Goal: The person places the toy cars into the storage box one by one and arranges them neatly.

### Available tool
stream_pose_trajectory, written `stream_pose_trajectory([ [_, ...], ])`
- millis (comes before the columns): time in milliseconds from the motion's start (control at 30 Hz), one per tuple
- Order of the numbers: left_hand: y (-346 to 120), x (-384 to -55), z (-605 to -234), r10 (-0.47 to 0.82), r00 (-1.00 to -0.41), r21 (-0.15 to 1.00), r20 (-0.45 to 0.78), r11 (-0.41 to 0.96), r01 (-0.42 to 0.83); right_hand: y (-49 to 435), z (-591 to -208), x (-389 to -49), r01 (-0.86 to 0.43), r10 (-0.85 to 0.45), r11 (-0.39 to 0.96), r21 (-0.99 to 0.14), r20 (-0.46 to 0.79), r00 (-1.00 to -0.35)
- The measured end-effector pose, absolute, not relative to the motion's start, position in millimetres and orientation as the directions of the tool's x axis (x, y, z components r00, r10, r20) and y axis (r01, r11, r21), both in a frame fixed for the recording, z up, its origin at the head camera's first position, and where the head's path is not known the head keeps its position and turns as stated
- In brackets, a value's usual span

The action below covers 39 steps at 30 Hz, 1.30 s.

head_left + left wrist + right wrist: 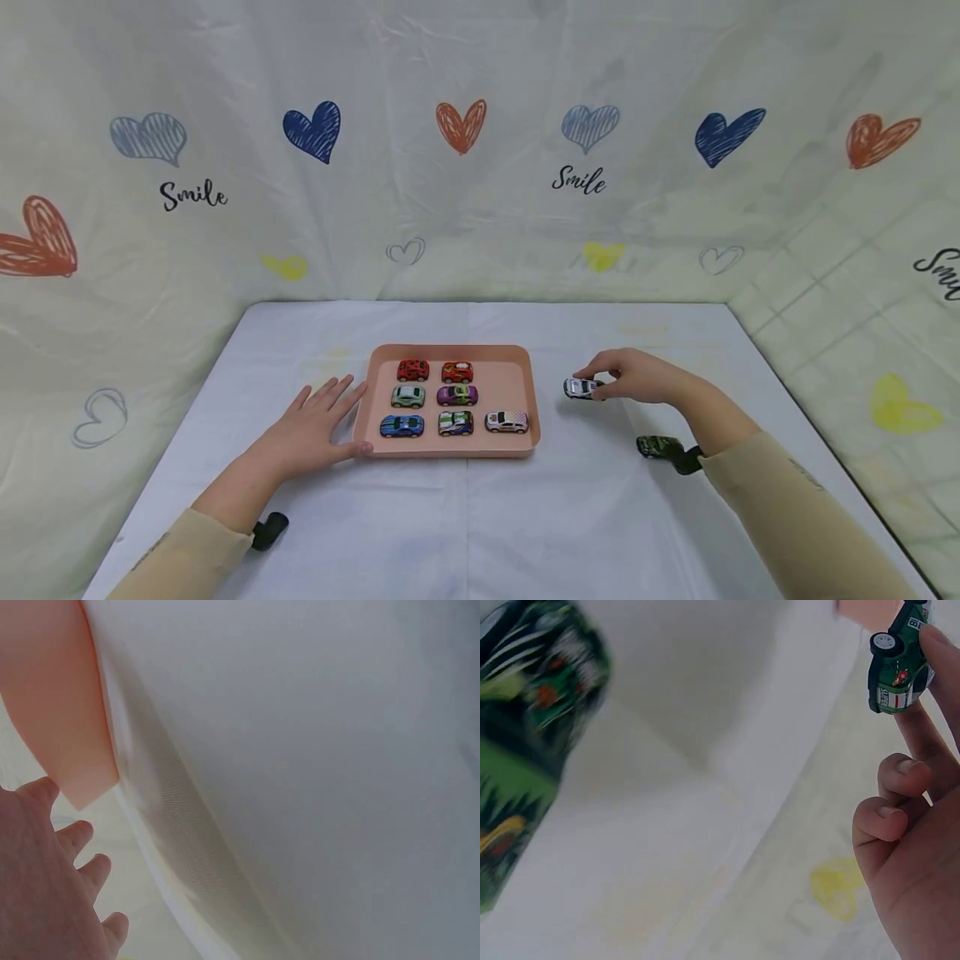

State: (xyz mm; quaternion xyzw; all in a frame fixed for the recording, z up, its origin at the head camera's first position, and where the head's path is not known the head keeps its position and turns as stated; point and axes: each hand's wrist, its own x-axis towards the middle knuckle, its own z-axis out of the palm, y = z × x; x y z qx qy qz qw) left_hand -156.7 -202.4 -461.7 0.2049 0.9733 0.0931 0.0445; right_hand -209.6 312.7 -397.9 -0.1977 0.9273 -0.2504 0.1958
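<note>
My right hand (643, 377) pinches a small toy car (581, 388) between thumb and fingers, to the right of the tray. From the head it looks whitish on top; the right wrist view shows the toy car's green side and dark wheels (900, 671). My left hand (311, 429) lies with fingers spread at the left side of the pink tray (456, 451), its thumb touching the rim near the front corner. Inside the tray stand several toy cars, among them a blue car (402, 426), a purple car (457, 395) and a white car (506, 422).
A green camouflage-patterned toy car (656, 447) sits on the white tablecloth (480, 533) near my right wrist, large and blurred in the right wrist view. Behind the table hangs a pale curtain (510, 225) printed with hearts.
</note>
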Motion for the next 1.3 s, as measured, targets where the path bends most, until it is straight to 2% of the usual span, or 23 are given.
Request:
stream_pose_trajectory([
  [633,-204.5,-157.8,-464.6,0.403,-0.914,0.196,-0.057,0.902,0.385,232.5,-392.3,-227.9,-0.360,-0.580,0.721,-0.592,-0.232,-0.781],
  [1000,-202.3,-158.1,-463.2,0.400,-0.915,0.187,-0.046,0.904,0.385,198.9,-402.6,-235.2,-0.318,-0.542,0.746,-0.585,-0.257,-0.800],
  [1133,-201.8,-156.3,-462.7,0.398,-0.916,0.199,-0.039,0.902,0.384,188.0,-409.3,-236.3,-0.306,-0.518,0.780,-0.546,-0.289,-0.805],
  [1300,-201.7,-156.6,-462.9,0.393,-0.918,0.190,-0.047,0.906,0.378,180.2,-416.7,-237.1,-0.341,-0.496,0.831,-0.440,-0.307,-0.813],
])
